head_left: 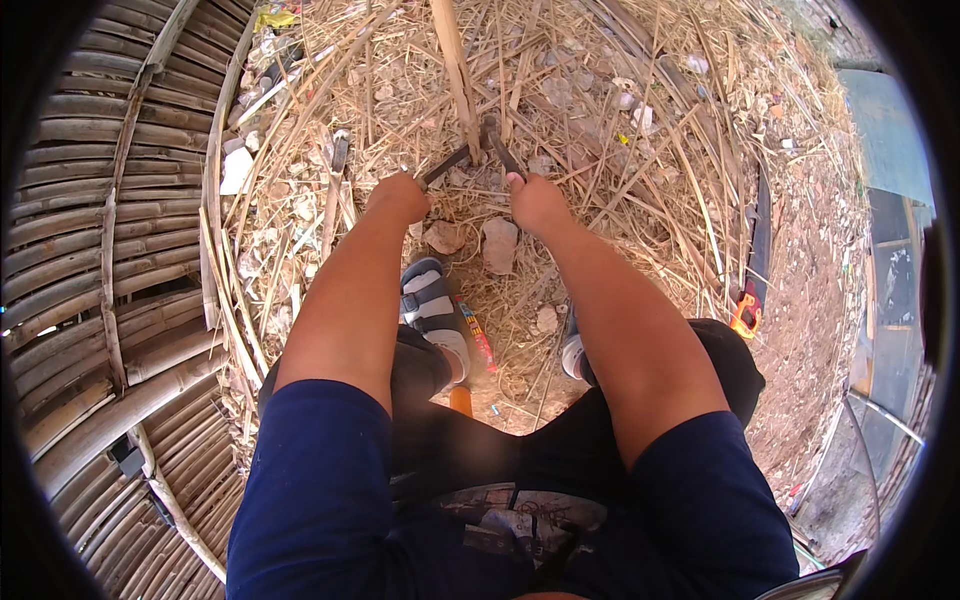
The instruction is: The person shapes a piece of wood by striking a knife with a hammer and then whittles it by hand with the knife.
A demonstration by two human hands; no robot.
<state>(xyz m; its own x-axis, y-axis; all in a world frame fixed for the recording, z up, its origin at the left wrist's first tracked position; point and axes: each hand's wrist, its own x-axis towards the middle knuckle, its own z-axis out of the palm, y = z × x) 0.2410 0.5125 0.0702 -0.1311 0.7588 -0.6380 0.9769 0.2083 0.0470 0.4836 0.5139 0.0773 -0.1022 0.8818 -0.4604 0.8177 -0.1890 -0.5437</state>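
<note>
Ground [805, 300]: outdoor dirt, straw + cane bits strewn over most of it.
Bamboo wall [70, 215]: slatted, L side.
Wooden post [454, 70]: ahead, approx. upright, foot btwn the tool ends; exact contact unclear. Step in hand looks like working its base w/ both tools. Next move prob. calls for a firm L hold + short, controlled R action.
Saw [757, 265]: orange handle, lying off R.
L tool [446, 168]: dark, bar-like, angled to post foot.
R tool [507, 154]: dark, far end nr post foot.
L hand [400, 198]: fingers closed round L tool.
R hand [540, 204]: likewise closed, on R tool.
Stone [500, 246]: pale, just below R hand.
</note>
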